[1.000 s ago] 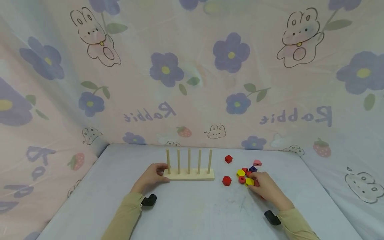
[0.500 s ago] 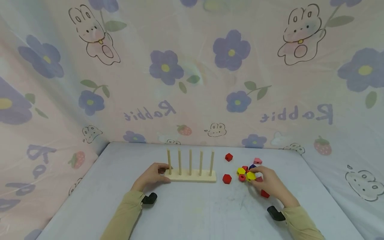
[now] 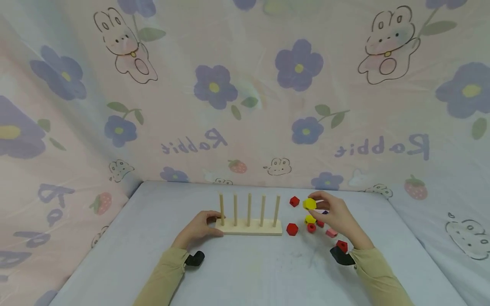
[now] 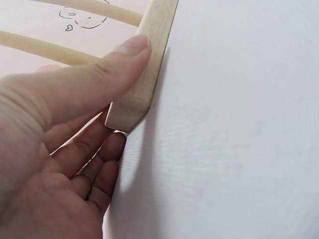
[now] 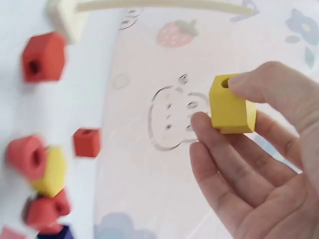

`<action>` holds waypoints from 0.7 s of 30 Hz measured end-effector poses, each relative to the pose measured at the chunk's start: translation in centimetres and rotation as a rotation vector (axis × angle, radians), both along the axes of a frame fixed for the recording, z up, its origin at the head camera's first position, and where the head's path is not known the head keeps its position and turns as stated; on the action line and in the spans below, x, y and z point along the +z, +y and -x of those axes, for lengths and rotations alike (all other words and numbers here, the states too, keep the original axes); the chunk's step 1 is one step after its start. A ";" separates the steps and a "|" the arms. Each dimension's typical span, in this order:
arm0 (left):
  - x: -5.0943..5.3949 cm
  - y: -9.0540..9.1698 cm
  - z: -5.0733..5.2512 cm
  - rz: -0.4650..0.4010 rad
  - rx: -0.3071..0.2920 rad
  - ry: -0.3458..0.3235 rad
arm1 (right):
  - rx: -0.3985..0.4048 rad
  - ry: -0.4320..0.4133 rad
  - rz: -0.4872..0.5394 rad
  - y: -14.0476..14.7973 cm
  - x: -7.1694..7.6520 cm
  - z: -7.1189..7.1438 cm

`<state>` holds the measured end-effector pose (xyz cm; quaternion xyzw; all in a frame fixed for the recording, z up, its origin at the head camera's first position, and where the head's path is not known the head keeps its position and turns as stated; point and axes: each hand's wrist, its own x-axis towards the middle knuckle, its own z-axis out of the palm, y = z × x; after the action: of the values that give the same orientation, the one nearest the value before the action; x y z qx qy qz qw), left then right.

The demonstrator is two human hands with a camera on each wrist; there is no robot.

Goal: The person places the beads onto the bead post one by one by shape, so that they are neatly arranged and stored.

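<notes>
A pale wooden peg stand [image 3: 250, 230] with several upright pegs sits mid-table in the head view. My left hand [image 3: 199, 229] holds its left end; in the left wrist view the thumb lies along the base [image 4: 154, 55], with curled fingers behind and under the end. Raised off the table, a yellow hexagonal bead [image 3: 309, 204] is pinched between the thumb and fingers of my right hand [image 3: 337, 214]. A hole shows in the bead [image 5: 227, 109] beside the thumb in the right wrist view. The pegs carry no beads.
Right of the stand lie red beads, one in front [image 3: 292, 229] and one behind [image 3: 294, 201]. A second yellow bead [image 3: 310, 219] touches a cluster with a round red bead [image 3: 311, 228]. A pink block [image 3: 331, 233] and another red bead [image 3: 342, 245] lie nearer me.
My right hand has lifted the yellow bead out of the cluster and carried it up and slightly left. The left hand keeps its grip on the stand, which has shifted slightly.
</notes>
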<state>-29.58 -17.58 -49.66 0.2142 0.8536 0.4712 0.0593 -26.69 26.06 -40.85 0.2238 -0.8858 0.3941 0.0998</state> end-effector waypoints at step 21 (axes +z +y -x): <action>0.4 -0.5 -0.4 0.054 -0.028 -0.006 | 0.210 0.042 0.274 -10.4 6.0 2.2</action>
<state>-29.16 -18.03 -49.26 0.2229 0.8628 0.4477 0.0740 -28.94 15.69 -34.84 0.3078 -0.7931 0.5147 0.1064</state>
